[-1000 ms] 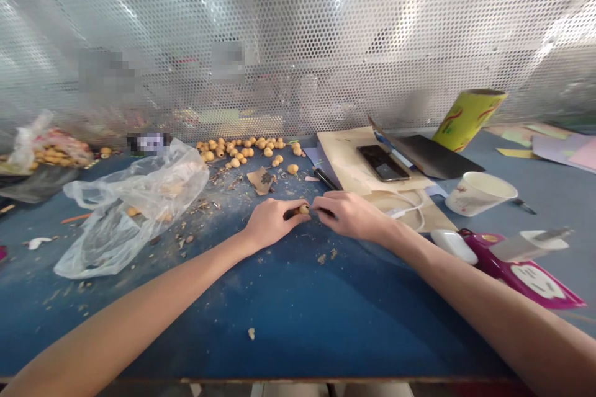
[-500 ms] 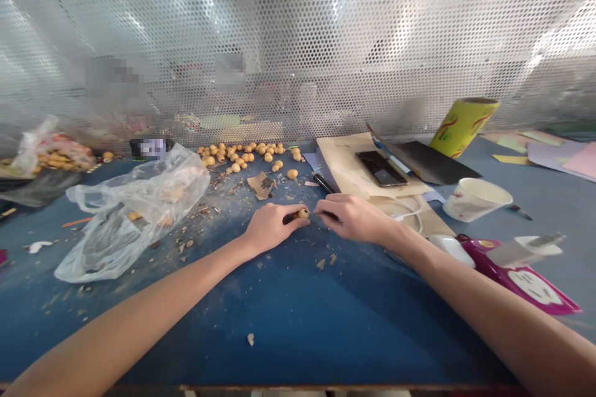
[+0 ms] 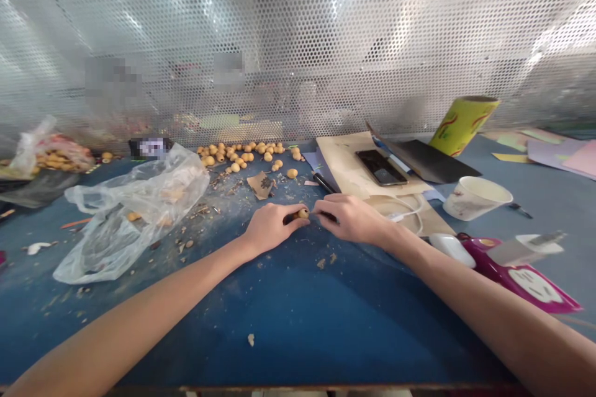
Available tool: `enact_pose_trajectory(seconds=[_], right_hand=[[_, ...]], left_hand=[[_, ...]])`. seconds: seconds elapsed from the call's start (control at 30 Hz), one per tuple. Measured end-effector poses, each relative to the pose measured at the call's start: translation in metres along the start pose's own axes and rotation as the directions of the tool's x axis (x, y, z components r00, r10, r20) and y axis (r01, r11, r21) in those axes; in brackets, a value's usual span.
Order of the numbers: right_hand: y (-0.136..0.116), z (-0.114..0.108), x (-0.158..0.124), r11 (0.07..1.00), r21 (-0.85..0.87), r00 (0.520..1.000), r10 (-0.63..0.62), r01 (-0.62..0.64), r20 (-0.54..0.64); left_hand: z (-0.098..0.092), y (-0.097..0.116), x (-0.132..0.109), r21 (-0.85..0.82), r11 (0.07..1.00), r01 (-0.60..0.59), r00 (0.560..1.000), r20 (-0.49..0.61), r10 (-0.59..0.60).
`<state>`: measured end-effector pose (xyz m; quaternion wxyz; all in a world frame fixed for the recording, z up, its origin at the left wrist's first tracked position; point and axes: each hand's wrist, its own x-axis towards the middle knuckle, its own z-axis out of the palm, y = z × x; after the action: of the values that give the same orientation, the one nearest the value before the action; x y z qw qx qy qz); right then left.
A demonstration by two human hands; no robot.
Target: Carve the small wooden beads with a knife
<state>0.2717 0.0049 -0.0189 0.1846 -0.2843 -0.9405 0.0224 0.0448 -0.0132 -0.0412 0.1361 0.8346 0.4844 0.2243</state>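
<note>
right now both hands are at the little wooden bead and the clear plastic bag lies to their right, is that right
No, the head view shows the clear plastic bag to the left of the hands. The left hand and right hand are at the wooden bead, as you say.

A small, round wooden bead of light tan colour sits at the end of a dark stick, which the left hand is gripping. The right hand grips a small knife with dark handle; its thin tip is just beside the bead.
</note>
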Motion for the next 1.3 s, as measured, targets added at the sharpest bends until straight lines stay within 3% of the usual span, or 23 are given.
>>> enact_pose_trajectory(seconds=[0.77, 1.13, 1.3], right_hand=[[-0.001, -0.005, -0.001, 1.000, -0.020, 1.000, -0.002, 0.003, 0.021], [-0.003, -0.009, 0.001, 0.996, -0.050, 0.996, -0.072, 0.075, 0.048], [-0.001, -0.009, 0.000, 0.997, -0.065, 0.999, -0.034, 0.031, -0.039]], left_hand=[[-0.001, 0.002, 0.000, 0.039, 0.999, -0.011, 1.000, 0.002, 0.011], [-0.003, 0.005, 0.000, 0.033, 0.999, 0.014, 1.000, -0.009, -0.014], [-0.002, 0.005, 0.000, 0.029, 0.999, 0.014, 1.000, -0.009, -0.013]])
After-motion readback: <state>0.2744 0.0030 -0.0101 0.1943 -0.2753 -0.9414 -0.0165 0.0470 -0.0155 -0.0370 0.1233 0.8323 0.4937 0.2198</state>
